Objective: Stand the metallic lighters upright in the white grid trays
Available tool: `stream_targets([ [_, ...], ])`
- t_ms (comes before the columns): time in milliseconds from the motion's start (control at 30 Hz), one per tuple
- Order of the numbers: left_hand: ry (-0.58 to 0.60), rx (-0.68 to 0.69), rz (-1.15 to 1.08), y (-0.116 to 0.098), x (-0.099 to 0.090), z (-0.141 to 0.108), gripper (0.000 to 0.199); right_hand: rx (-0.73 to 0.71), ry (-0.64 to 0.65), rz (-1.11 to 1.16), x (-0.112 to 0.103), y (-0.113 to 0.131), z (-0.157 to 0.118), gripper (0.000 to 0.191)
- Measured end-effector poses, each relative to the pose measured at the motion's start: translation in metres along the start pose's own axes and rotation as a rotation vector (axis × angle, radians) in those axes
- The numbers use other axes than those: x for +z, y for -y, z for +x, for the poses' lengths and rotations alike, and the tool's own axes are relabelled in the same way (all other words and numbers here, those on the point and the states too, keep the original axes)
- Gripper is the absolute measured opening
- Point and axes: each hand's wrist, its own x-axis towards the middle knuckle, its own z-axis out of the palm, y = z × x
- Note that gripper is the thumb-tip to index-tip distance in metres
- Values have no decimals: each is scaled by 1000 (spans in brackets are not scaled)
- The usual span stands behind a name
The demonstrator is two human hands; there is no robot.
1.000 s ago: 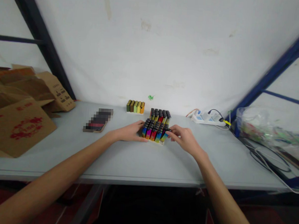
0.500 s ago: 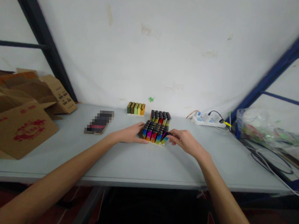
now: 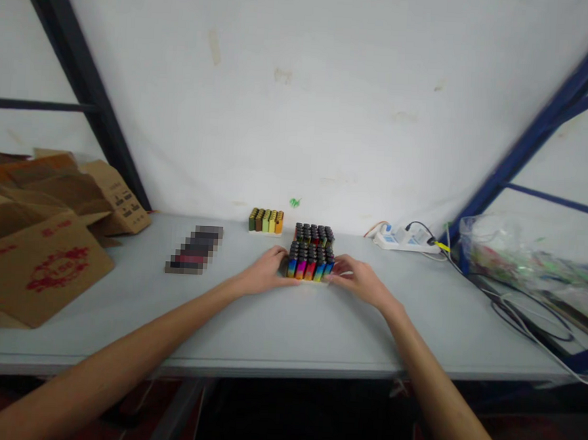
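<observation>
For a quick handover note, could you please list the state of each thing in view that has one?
Front lighters: upright in rows, between both hands
Rear lighters: upright, dark tops up
Yellow-topped lighters: upright in rows
Cardboard box: open, flaps loose
Power strip: plugs inserted
Left hand: curved around the front lighters' left end
Right hand: curved at their right end

scuffed white wall (image 3: pixel 329 117) behind a pale grey table (image 3: pixel 268 337).

Red print (image 3: pixel 58 260) and dark signs (image 3: pixel 125 200) on the cardboard (image 3: pixel 5 270) look too blurred to read.
</observation>
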Motion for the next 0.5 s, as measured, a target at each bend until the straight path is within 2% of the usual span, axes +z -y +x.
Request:
stream_targets([
  [100,-72,-57,5,-1,11,5,87,45,-41,117,2,-18,7,93],
  [167,-127,-133,-5,-2,15,8,104,77,-79,219,9,-25,16,117],
  [233,-132,-198,-40,-3,16,12,118,109,-127,333,19,-26,29,128],
  [267,-113,-211,-68,-4,16,14,119,125,-153,381,23,-24,35,127],
  [333,-71,-194,-131,-7,16,17,108,122,-172,450,32,-18,46,117],
  [400,-64,-157,-174,-11,16,20,93,48,-164,482,39,-10,53,102],
  [500,-81,-155,-181,-16,17,20,84,-11,-140,443,42,-1,53,88],
])
